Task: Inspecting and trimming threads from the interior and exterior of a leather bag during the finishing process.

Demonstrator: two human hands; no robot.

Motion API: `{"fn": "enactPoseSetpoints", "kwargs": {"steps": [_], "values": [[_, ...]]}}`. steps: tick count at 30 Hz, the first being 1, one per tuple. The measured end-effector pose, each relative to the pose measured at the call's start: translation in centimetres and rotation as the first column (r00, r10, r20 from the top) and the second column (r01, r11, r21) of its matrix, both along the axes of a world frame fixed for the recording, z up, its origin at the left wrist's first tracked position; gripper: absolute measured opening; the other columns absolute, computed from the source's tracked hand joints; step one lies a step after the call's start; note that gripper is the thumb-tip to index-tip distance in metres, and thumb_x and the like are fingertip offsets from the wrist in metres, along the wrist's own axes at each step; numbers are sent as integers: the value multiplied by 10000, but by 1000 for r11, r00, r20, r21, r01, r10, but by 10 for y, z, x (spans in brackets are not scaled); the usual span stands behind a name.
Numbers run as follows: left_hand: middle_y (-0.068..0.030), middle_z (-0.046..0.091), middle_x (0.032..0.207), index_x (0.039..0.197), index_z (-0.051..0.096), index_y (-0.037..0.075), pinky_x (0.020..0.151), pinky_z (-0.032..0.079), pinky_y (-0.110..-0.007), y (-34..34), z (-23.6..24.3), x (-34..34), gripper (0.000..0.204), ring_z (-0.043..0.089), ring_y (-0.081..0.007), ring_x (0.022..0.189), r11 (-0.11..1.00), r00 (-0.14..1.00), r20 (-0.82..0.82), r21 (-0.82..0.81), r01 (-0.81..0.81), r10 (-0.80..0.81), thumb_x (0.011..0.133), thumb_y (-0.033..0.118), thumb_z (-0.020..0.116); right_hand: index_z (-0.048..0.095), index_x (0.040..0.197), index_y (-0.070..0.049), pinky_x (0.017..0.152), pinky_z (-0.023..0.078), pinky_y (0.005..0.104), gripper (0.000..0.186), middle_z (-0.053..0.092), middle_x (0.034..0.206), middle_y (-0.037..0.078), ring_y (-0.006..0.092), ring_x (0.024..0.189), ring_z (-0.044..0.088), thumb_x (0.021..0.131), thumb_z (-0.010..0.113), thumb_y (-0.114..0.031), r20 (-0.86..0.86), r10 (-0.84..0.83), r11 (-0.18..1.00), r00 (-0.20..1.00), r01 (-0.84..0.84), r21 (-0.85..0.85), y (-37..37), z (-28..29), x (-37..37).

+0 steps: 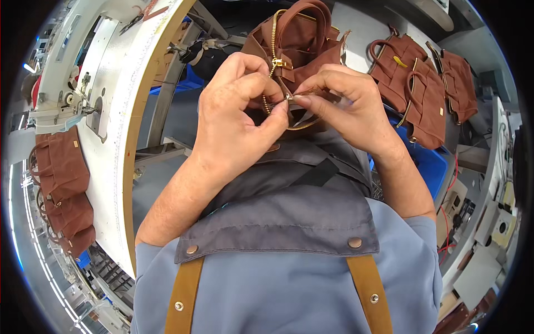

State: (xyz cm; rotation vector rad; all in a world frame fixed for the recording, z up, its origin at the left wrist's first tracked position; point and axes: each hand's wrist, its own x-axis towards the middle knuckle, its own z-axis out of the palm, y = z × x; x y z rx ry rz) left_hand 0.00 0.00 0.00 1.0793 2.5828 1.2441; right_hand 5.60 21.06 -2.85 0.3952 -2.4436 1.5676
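Note:
A reddish-brown handbag (310, 53) with rounded handles sits upright in front of my lap, its top unzipped. A brass zipper (273, 39) runs loose along its left side, with a gold slider (280, 63) near a leather tab. At the bag's near edge, my left hand (236, 108) is closed, thumb and forefinger pinched at a small shiny metal fitting (288, 97). From the other side my right hand (350, 106) pinches the same spot, fingertips almost touching the left ones. The fingers partly cover the fitting, so its exact kind is hidden.
To the left stands a white worktable (119, 111) with a ruler strip along its edge and a sewing machine (69, 100). More brown handbags lie beyond it (61, 167) and at the right (425, 103). A blue bin (425, 167) stands below the right-hand bags.

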Motion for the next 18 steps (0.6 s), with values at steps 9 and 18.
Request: {"fn": "enactPoseSetpoints", "kwargs": {"steps": [9,18], "values": [[-63,471,1176,870,674,-20,804,504,-246,2,-16,-7,78,561,-100,973,951,894,437,305,-44,-99,824,-54,727,702,974,-17,690,516,302,155,673,855,76,175,754,657,847,758,-85,33,-11,998,999,13,-58,5,-7,-2],[-69,469,1188,887,677,-33,789,496,-230,9,-14,-4,100,565,-88,960,947,906,415,317,-59,-83,816,-101,696,669,1086,-30,633,477,356,358,600,890,76,244,762,601,751,783,-86,-392,-135,786,910,339,517,-2,24,31]]}}
